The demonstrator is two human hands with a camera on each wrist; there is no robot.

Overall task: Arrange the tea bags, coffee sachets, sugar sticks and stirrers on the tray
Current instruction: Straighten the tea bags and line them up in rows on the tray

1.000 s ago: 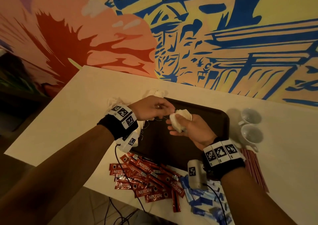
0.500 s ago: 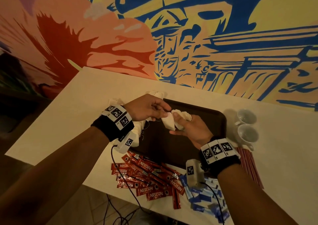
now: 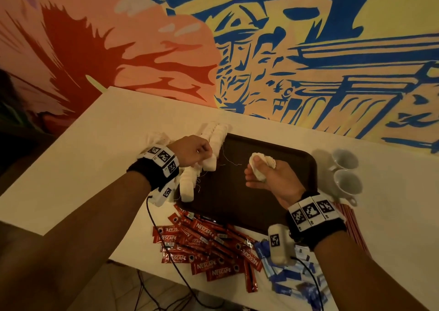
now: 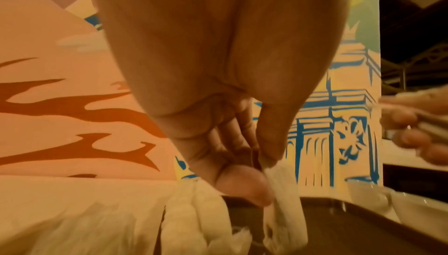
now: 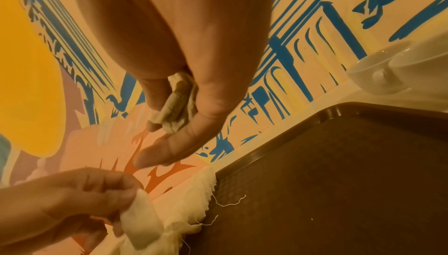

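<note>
stirrers (image 3: 351, 230) beside tray (image 3: 297, 158), in head view only

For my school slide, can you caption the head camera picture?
Left hand sets a tea bag on the tray; right hand holds more tea bags.

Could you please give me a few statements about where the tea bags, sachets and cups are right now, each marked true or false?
1. The left hand pinches a white tea bag at the dark brown plastic tray's left edge. True.
2. The right hand is empty. False: it holds a bunch of white tea bags.
3. The red coffee sachets lie on the tray. False: they lie on the white table, beside the tray's near edge.
4. Two white cups stand right of the tray. True.
</note>
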